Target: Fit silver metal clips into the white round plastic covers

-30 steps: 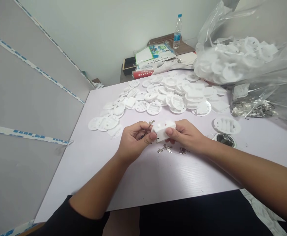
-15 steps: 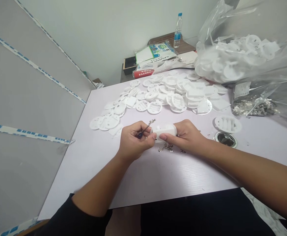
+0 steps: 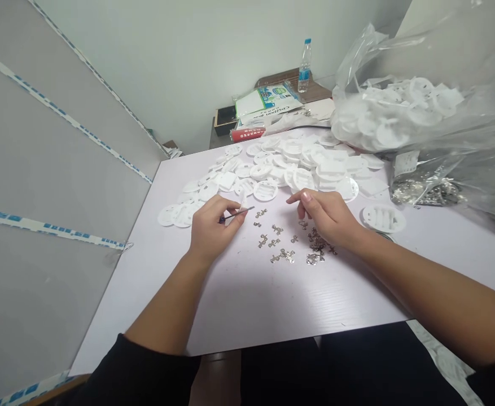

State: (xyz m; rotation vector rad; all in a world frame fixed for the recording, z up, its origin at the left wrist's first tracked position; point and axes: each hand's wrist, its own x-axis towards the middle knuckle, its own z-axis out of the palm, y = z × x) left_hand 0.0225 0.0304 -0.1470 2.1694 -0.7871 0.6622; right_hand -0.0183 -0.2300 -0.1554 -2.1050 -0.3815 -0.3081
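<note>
left of small metal clips (image 3: 287, 255) scattered on a table (image 3: 247, 310), the left hand (image 3: 213, 225) clasps a thin tool (image 3: 239, 213), a white edge (image 3: 242, 201) showing at its fingertips. the right hand (image 3: 325, 217), having let go of the white piece both hands gripped half a second ago, hangs beside the clips, fingers apart. white discs (image 3: 266, 190) lie beyond the clips.
</note>
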